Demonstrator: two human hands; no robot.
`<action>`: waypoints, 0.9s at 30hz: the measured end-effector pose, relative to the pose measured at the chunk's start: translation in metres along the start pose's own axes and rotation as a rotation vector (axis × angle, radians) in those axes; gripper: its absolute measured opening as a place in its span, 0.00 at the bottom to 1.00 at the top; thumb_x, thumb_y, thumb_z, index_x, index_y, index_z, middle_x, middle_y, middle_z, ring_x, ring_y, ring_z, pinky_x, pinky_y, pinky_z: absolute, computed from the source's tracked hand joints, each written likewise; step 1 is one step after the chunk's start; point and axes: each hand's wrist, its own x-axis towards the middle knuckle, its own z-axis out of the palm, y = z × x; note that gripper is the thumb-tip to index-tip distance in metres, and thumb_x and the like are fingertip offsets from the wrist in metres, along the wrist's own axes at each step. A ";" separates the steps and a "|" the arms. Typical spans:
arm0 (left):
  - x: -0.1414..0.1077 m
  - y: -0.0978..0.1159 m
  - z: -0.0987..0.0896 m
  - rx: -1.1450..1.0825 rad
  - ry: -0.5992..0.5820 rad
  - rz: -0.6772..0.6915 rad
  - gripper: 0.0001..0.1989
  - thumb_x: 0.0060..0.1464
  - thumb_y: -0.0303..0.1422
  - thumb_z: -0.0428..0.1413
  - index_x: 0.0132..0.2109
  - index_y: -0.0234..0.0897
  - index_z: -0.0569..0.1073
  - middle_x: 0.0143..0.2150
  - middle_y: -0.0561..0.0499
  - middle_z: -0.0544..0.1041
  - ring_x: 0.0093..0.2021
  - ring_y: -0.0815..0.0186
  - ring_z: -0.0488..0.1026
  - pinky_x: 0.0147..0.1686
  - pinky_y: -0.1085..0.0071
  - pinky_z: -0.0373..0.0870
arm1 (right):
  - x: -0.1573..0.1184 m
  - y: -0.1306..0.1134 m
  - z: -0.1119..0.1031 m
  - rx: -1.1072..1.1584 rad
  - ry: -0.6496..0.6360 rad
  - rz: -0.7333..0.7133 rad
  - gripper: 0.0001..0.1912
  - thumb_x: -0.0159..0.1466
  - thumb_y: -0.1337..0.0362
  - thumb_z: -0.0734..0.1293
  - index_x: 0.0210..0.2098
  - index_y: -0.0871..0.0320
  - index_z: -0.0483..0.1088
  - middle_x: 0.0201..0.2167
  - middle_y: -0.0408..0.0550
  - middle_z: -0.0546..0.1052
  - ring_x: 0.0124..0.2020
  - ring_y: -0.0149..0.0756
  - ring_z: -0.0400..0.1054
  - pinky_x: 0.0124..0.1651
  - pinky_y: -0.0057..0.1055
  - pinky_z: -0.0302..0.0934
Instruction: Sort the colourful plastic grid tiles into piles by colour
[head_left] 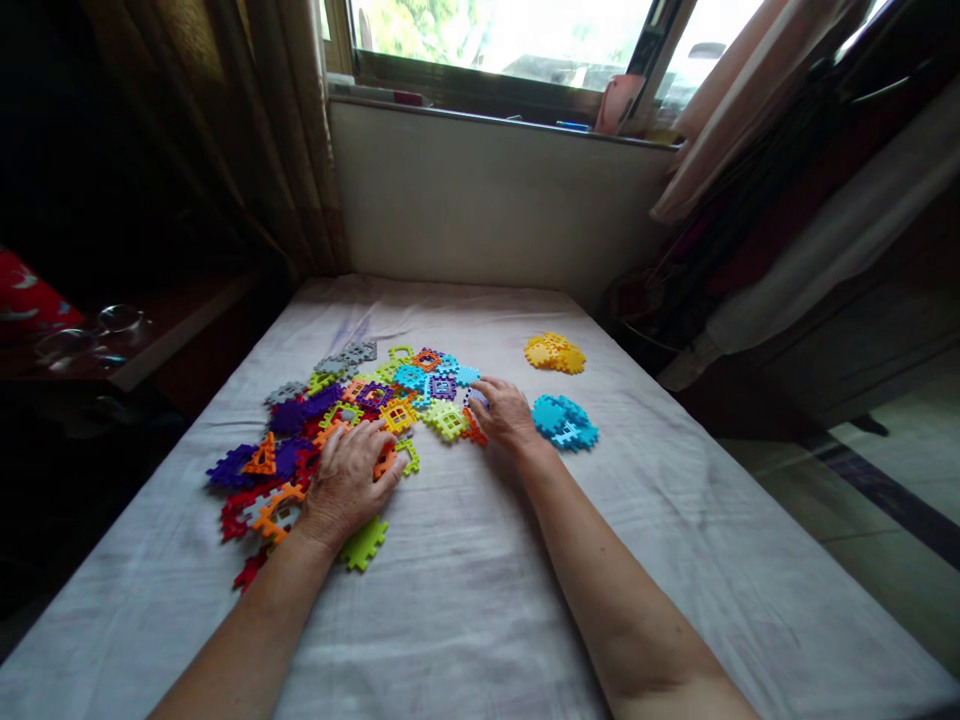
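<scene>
While the left hand, fingers loosely curved, rests on the near part of a mixed heap of colourful notched pieces, the right hand touches the heap's right edge, fingers bent; whether either grips a piece cannot be told. Just right of the right hand lies a blue pile, with a yellow pile beyond it, all on a pale sheet.
</scene>
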 end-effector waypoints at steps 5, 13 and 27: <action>0.000 0.002 -0.002 -0.006 -0.002 -0.003 0.16 0.63 0.45 0.49 0.48 0.41 0.74 0.58 0.43 0.78 0.61 0.53 0.72 0.66 0.46 0.58 | 0.011 -0.026 0.015 -0.076 -0.049 0.002 0.22 0.71 0.50 0.61 0.61 0.45 0.71 0.69 0.52 0.63 0.68 0.49 0.56 0.64 0.47 0.55; 0.000 0.002 0.000 0.007 0.015 0.008 0.16 0.63 0.44 0.50 0.48 0.40 0.74 0.57 0.41 0.78 0.61 0.52 0.72 0.66 0.46 0.59 | -0.011 -0.025 0.022 -0.064 -0.077 -0.052 0.18 0.72 0.53 0.58 0.49 0.51 0.77 0.62 0.52 0.71 0.63 0.43 0.62 0.61 0.40 0.57; 0.000 0.002 0.001 -0.001 0.004 -0.002 0.16 0.63 0.43 0.50 0.49 0.40 0.75 0.58 0.41 0.77 0.61 0.52 0.72 0.66 0.46 0.58 | 0.000 -0.038 0.017 -0.066 -0.108 0.011 0.19 0.73 0.51 0.57 0.52 0.48 0.75 0.61 0.50 0.72 0.61 0.42 0.63 0.59 0.40 0.57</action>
